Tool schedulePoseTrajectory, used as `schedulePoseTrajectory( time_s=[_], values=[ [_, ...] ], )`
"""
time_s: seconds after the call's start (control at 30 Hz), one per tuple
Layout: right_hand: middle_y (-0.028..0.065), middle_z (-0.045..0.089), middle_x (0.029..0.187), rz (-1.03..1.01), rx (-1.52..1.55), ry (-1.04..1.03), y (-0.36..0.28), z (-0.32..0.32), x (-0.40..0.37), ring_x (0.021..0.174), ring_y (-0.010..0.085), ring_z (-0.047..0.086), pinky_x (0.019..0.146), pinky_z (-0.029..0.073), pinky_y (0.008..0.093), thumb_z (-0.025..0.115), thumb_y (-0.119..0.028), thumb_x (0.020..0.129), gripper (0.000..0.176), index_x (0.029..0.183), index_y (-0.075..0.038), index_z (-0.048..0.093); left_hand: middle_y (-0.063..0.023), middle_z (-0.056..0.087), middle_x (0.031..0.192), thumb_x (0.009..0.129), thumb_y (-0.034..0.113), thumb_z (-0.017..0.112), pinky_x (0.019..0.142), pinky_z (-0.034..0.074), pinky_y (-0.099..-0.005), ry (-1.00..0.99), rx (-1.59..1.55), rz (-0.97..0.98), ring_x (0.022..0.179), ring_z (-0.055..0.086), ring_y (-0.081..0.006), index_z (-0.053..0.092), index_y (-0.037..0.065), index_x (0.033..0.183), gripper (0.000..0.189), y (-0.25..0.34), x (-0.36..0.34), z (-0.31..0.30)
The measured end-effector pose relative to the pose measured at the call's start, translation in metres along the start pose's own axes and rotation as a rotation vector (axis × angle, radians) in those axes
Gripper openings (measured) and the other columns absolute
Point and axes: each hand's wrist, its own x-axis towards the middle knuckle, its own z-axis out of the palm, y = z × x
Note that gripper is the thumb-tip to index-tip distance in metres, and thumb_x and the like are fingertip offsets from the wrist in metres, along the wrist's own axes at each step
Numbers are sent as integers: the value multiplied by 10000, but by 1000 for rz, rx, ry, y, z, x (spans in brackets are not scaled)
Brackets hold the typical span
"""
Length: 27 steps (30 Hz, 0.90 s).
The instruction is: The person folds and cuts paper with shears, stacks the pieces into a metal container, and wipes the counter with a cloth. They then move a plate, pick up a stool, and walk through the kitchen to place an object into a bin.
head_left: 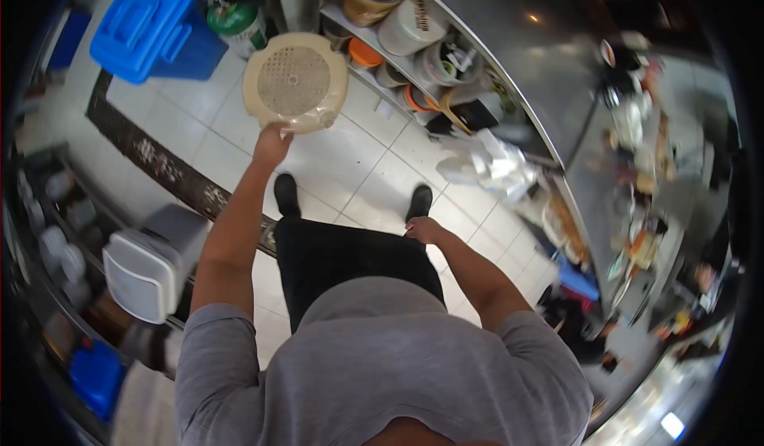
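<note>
My left hand (pixel 273 145) reaches forward, its fingers closed on the near rim of a round beige plastic stool (pixel 293 80). The stool's top has a dotted, worn grey-brown centre, and its legs are hidden beneath it. Lower and to the right, my right hand (pixel 424 229) is closed at the corner of the black apron (pixel 350 259) hanging over my legs. It appears to pinch the cloth there. Both black shoes (pixel 419 202) show on the floor beyond the apron's lower edge.
A blue lidded bin (pixel 151 32) and a green gas cylinder (pixel 237 23) stand beyond the stool. Shelves of tubs (pixel 410 28) sit under the steel counter (pixel 525 24) on the right. A grey bin with a white lid (pixel 142 275) is at left. A dark floor channel (pixel 159 159) crosses the tiles.
</note>
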Motion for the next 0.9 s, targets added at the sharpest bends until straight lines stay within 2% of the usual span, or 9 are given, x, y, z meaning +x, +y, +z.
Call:
schedulePoseTrajectory(
  time_s=[0.2, 0.3, 0.33, 0.4, 0.47, 0.67, 0.73, 0.8, 0.9],
  values=[
    [140, 667, 995, 31, -367, -194, 118, -71, 118, 948, 322, 623, 838, 489, 397, 602, -337, 779, 285, 940, -119, 692, -131, 271, 1505, 823, 442, 635, 1086, 210, -597, 67, 414, -117, 1395, 219, -348, 416, 214, 1392, 651, 8, 94, 94],
    [126, 670, 1031, 164, -306, 69, 178, -105, 170, 992, 303, 616, 869, 484, 379, 663, -334, 794, 339, 1075, -147, 638, -89, 184, 1551, 799, 567, 620, 1099, 96, -634, 141, 548, -111, 1425, 139, -347, 305, 258, 1457, 793, -1, 109, 143],
    [169, 648, 1055, 262, -256, 114, 190, -116, 191, 1024, 312, 606, 869, 488, 416, 641, -305, 803, 293, 1061, -166, 639, -89, 184, 1551, 799, 567, 620, 1099, 96, -634, 112, 533, -145, 1425, 139, -347, 305, 258, 1457, 793, -5, 105, 156],
    [161, 592, 1210, 458, -10, 74, 170, -154, 216, 1096, 333, 576, 944, 458, 405, 663, -320, 788, 405, 1168, -191, 614, -58, 151, 1566, 778, 661, 570, 1073, 135, -635, 422, 513, 7, 1426, 154, -333, 278, 280, 1471, 843, -17, 107, 169],
    [160, 564, 1257, 250, -67, 201, 215, -144, 264, 1184, 328, 514, 997, 419, 394, 679, -299, 777, 459, 1206, -159, 594, -75, 123, 1570, 777, 672, 561, 1068, 126, -647, 429, 516, 36, 1427, 138, -346, 236, 289, 1483, 866, -22, 116, 168],
    [214, 468, 1369, 431, 26, 221, 252, -138, 378, 1278, 318, 439, 1022, 388, 364, 721, -162, 668, 691, 1315, -52, 506, -185, 255, 1507, 716, 707, 580, 1093, 93, -628, 290, 523, -124, 1405, 161, -419, 360, 164, 1433, 925, -14, 113, 155],
    [203, 500, 1339, 345, -244, 310, 296, -124, 418, 1264, 299, 456, 1043, 366, 346, 700, -103, 669, 737, 1347, 13, 435, -187, 259, 1504, 716, 708, 579, 1092, 104, -626, 296, 537, -97, 1399, 177, -421, 374, 162, 1425, 917, -19, 112, 157],
    [201, 482, 1362, 504, 495, 49, 249, -142, 417, 1305, 267, 416, 1095, 300, 336, 691, -67, 675, 787, 1392, 11, 374, -186, 253, 1508, 717, 710, 576, 1095, 95, -625, 280, 516, -102, 1400, 178, -421, 375, 166, 1425, 915, -26, 108, 157],
    [168, 444, 1408, 520, 856, -14, 262, -129, 427, 1347, 219, 354, 1127, 243, 316, 706, -72, 684, 841, 1438, -62, 334, -178, 236, 1520, 725, 711, 571, 1097, 79, -626, 287, 556, -70, 1412, 149, -415, 366, 180, 1434, 909, -27, 113, 159]
  ],
)
